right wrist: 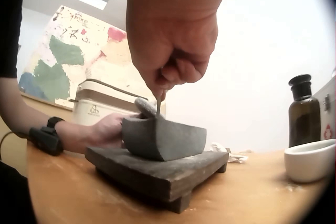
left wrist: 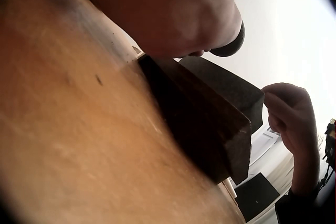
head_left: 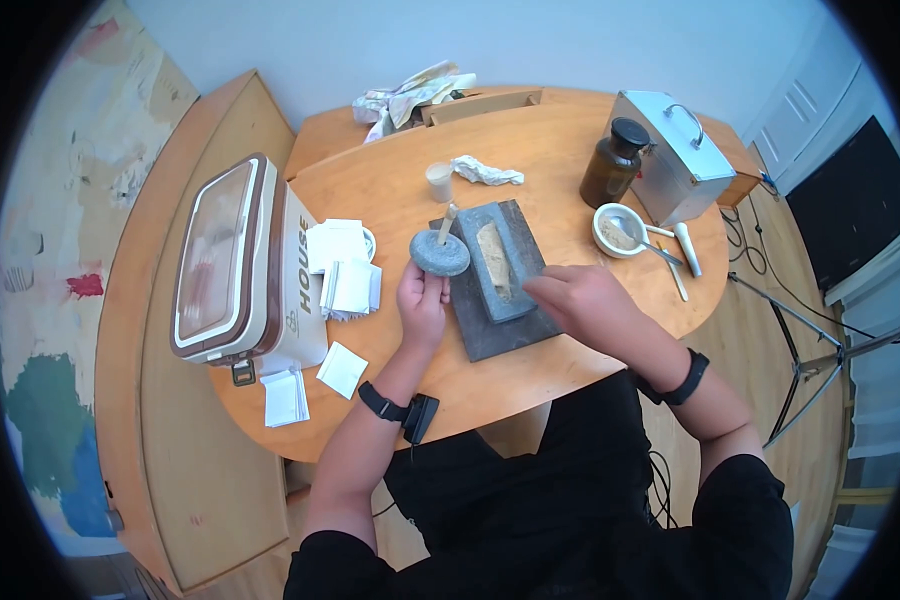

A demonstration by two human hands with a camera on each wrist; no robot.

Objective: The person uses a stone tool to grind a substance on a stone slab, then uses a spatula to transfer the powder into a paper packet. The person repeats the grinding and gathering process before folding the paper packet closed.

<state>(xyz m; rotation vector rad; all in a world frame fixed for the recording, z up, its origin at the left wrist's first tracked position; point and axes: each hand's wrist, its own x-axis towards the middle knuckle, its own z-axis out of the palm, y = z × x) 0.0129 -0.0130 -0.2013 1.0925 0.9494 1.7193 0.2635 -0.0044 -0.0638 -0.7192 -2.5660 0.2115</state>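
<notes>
My left hand [head_left: 422,308] holds a round grey stone disc [head_left: 438,258] with a light handle through its centre, beside the left side of a grey stone trough [head_left: 517,262]. Beige powder [head_left: 492,256] lies inside the trough, which stands on a dark board [head_left: 482,342]. Over the trough's near end, my right hand [head_left: 588,302] has its fingers curled. The right wrist view shows that hand [right wrist: 173,50] pinching a thin tool [right wrist: 158,107], its lower end hidden behind the trough wall [right wrist: 178,140]. In the left wrist view the disc's dark edge [left wrist: 231,44] shows past the left hand [left wrist: 173,14].
Left stand a HOUSE case [head_left: 295,240] and white papers [head_left: 350,288]. Behind the trough are a small cup [head_left: 439,180] and crumpled tissue [head_left: 486,172]. To the right are a brown bottle [head_left: 608,172], white bowl [head_left: 602,242] with strainer, pestle [head_left: 688,250] and metal case [head_left: 680,165].
</notes>
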